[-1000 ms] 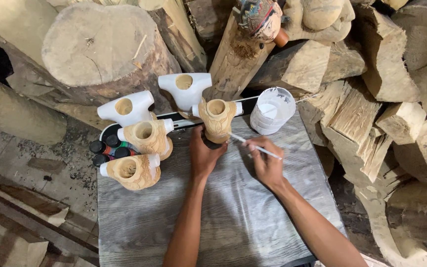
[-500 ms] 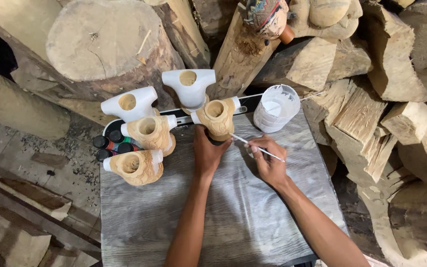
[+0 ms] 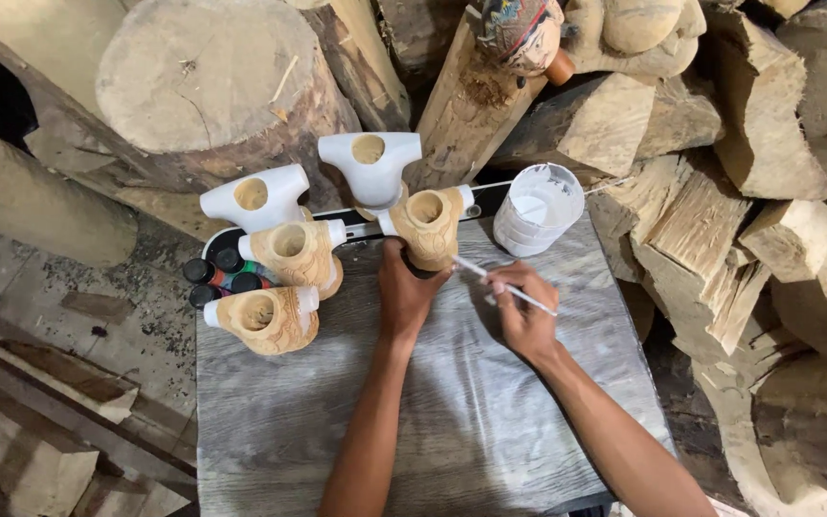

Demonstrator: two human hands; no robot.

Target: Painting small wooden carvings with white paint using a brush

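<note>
My left hand grips the base of a carved, unpainted wooden piece with a hollow top and white-painted side stubs, standing on a grey board. My right hand holds a thin white paintbrush, its tip at the piece's right side. A white cup of white paint stands just right of the piece. Two similar carved pieces sit at the left. Behind them are two pieces painted fully white.
Several small dark-capped paint bottles lie at the board's left edge. Logs and split wood are stacked behind and to the right; a big log end is at the back left. A painted carved figure rests on top of the wood.
The view has shifted slightly. My hands stay on the carved piece and brush, with the brush tip kept at the piece's right side.
</note>
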